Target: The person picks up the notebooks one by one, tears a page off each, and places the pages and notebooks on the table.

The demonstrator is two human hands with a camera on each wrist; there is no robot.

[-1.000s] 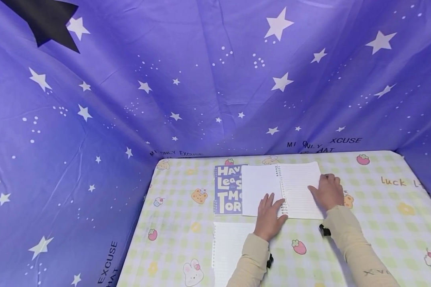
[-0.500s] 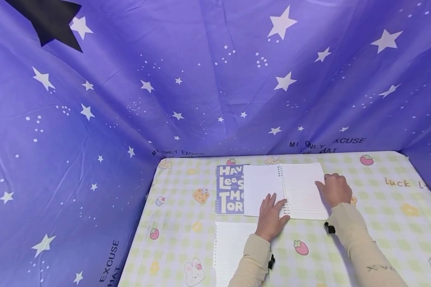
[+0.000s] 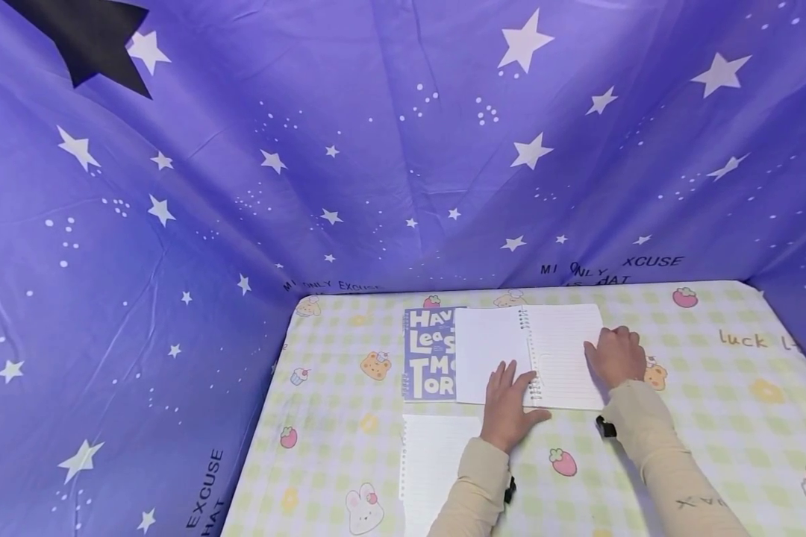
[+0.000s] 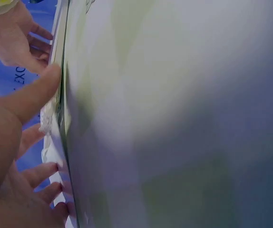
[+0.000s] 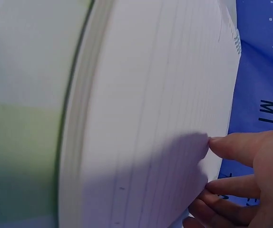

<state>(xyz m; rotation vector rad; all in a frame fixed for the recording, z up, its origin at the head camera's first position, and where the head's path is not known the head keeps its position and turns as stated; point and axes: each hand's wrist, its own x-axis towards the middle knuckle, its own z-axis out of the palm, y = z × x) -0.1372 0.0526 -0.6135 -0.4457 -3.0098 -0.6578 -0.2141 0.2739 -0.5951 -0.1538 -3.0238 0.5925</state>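
An open spiral notebook [image 3: 567, 358] lies near the back of the table, with a blank white page on the left and a lined page on the right. My left hand [image 3: 507, 410] rests with spread fingers on the left page and the wire binding, thumb pointing right near the lower edge. At the lined page's right edge, my right hand [image 3: 616, 358] holds the notebook's side. In the right wrist view, the right thumb and forefinger touch the page edge, and the other fingers curl by it. A purple notebook [image 3: 430, 354] with large lettering lies partly under the left page.
A loose lined sheet [image 3: 436, 462] with punched holes lies in front of the purple notebook, partly covered by the left sleeve. The table has a checked cloth [image 3: 336, 425] with cartoon prints. A purple star-patterned curtain [image 3: 403, 149] hangs behind and at the sides.
My right hand shifted slightly right, then back left over the lined page's edge. The left thumb has spread outward to the right. The notebooks lie in about the same place.
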